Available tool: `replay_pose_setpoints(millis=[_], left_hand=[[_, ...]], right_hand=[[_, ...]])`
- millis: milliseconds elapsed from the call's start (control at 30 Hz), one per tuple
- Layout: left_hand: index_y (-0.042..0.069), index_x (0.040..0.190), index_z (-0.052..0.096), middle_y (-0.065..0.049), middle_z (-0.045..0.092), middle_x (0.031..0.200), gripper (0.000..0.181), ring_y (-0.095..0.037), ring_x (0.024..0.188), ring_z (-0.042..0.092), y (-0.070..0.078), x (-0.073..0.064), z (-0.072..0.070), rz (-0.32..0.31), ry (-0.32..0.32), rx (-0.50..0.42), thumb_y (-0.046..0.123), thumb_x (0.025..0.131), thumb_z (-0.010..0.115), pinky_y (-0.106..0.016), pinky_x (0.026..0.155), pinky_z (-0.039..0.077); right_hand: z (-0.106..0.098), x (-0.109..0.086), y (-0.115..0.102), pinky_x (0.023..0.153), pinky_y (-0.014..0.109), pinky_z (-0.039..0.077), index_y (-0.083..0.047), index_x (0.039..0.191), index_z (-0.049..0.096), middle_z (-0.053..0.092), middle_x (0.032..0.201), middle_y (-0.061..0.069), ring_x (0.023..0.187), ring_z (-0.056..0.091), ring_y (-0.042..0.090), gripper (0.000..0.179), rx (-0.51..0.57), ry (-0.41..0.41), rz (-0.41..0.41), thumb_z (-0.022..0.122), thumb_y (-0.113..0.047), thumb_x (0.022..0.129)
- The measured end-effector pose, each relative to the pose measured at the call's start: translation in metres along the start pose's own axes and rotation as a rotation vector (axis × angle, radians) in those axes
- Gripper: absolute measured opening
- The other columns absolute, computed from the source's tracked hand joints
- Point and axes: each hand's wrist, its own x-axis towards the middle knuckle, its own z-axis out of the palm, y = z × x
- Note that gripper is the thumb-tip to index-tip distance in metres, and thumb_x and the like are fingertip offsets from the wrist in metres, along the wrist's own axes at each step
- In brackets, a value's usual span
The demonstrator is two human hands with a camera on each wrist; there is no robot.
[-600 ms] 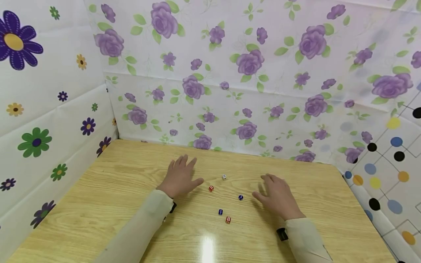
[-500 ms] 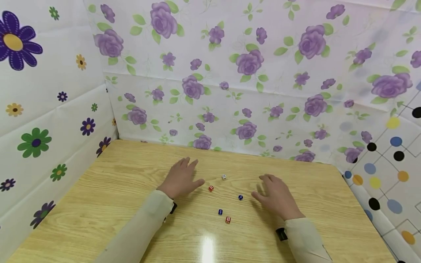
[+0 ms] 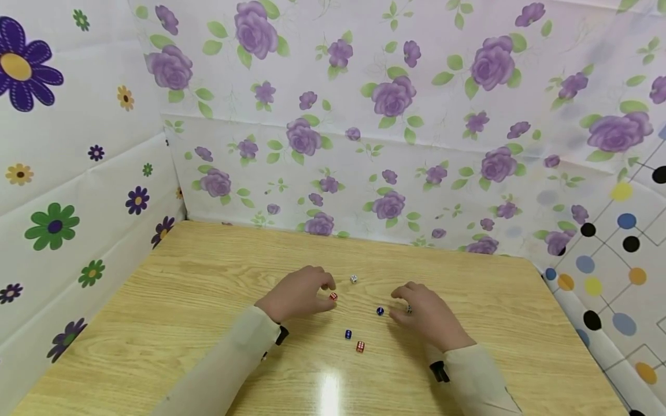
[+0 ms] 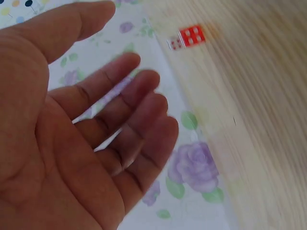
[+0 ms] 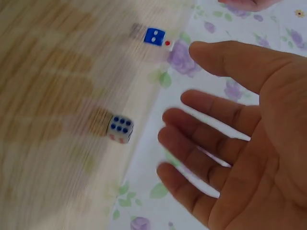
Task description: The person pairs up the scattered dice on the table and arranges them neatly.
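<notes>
In the head view my left hand [image 3: 302, 293] is low over the table, thumb and fingers bent around a red die [image 3: 333, 296]. In the left wrist view a gap separates its relaxed fingers from that red die [image 4: 193, 36]. My right hand [image 3: 429, 315] is beside a blue die [image 3: 380, 311], with thumb and fingertips apart. A white die [image 3: 409, 309] with dark pips lies partly hidden under it. The right wrist view has this white die [image 5: 121, 128] and a blue die [image 5: 155, 37] beyond the fingertips, both untouched.
Another white die [image 3: 354, 278] lies farther back between the hands. Nearer the front are a second blue die [image 3: 348, 334] and a second red die [image 3: 360, 346]. Flower-patterned cloth [image 3: 390, 150] hangs behind the wooden table [image 3: 208, 260].
Both hands have come inward toward the dice and their fingers have bent. The left hand now surrounds the red die. A white die has come into view under the right hand.
</notes>
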Motion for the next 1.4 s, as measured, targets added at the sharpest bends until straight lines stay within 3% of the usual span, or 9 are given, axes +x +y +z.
replay_pose_setpoints(millis=[167,333,667,1133,1267,1400], left_hand=[[0.01,0.114,0.074,-0.002,0.07,0.106,0.026,-0.015,0.091,0.064,0.007,0.002,0.006,0.074,-0.059,-0.007,0.028,0.095,0.073,-0.035,0.083,0.053],[0.012,0.113,0.074,0.003,0.069,0.098,0.024,-0.007,0.08,0.058,0.009,0.0,0.009,0.073,-0.103,-0.016,0.028,0.095,0.075,-0.031,0.077,0.051],[0.014,0.108,0.074,0.01,0.066,0.091,0.016,-0.006,0.079,0.059,-0.001,0.0,0.008,0.024,-0.053,-0.038,0.024,0.096,0.074,-0.032,0.076,0.052],[0.015,0.105,0.074,0.01,0.065,0.091,0.011,-0.007,0.079,0.059,-0.005,0.001,0.01,0.007,-0.053,-0.056,0.023,0.097,0.073,-0.033,0.076,0.052],[0.017,0.106,0.074,0.01,0.066,0.091,0.011,-0.006,0.08,0.06,-0.006,0.0,0.01,-0.002,-0.064,-0.06,0.024,0.097,0.072,-0.032,0.076,0.052],[0.017,0.106,0.074,0.009,0.066,0.091,0.011,-0.008,0.078,0.059,-0.007,0.001,0.006,-0.006,-0.059,-0.066,0.023,0.097,0.072,-0.033,0.075,0.051]], right_hand=[[0.002,0.003,-0.01,0.078,0.038,0.055,-0.01,0.114,0.074,0.069,0.1,-0.002,0.089,0.065,0.016,0.023,0.066,-0.078,-0.003,0.077,-0.022,0.095],[0.006,0.004,-0.013,0.068,0.029,0.05,-0.015,0.107,0.074,0.062,0.084,-0.014,0.074,0.057,0.004,0.015,0.171,-0.18,-0.063,0.077,-0.023,0.095],[0.015,0.0,-0.03,0.065,0.025,0.048,-0.025,0.094,0.071,0.059,0.079,-0.014,0.07,0.052,0.002,0.011,0.291,-0.343,-0.192,0.081,-0.027,0.091],[0.026,0.002,-0.041,0.063,0.023,0.045,-0.03,0.088,0.069,0.056,0.076,-0.02,0.066,0.048,-0.002,0.015,0.196,-0.311,-0.244,0.081,-0.023,0.091],[0.025,0.003,-0.037,0.064,0.024,0.046,-0.029,0.088,0.069,0.058,0.076,-0.019,0.067,0.051,0.0,0.014,0.213,-0.298,-0.215,0.081,-0.022,0.091],[0.023,0.009,-0.032,0.063,0.025,0.047,-0.027,0.089,0.07,0.058,0.074,-0.017,0.066,0.052,0.002,0.011,0.216,-0.229,-0.151,0.078,-0.019,0.093]])
